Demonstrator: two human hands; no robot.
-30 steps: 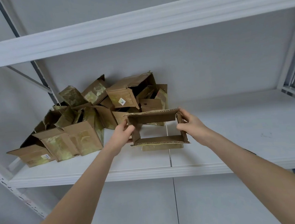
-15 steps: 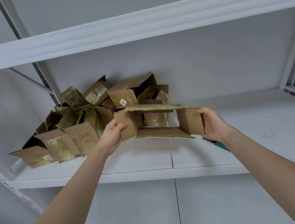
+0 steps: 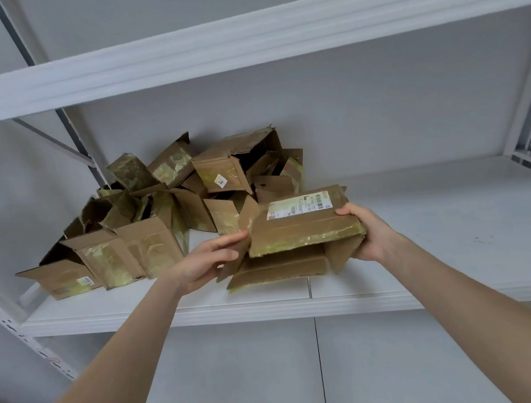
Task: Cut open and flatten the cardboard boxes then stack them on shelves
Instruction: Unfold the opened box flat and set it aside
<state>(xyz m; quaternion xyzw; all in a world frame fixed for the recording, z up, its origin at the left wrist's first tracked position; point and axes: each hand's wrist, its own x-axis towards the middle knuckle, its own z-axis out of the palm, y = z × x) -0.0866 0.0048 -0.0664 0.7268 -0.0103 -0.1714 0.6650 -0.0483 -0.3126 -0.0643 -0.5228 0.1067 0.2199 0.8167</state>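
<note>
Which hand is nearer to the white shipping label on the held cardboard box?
Right. The right hand grips the cardboard box at its right edge, thumb just beside the shipping label. The left hand holds its left side, lower and farther away.

Held box (image 3: 304,230): brown cardboard, yellowish glossy tape, white printed label (image 3: 299,205). Piled boxes (image 3: 151,216): brown, yellow-green tape patches. Shelf (image 3: 434,220): white.
</note>
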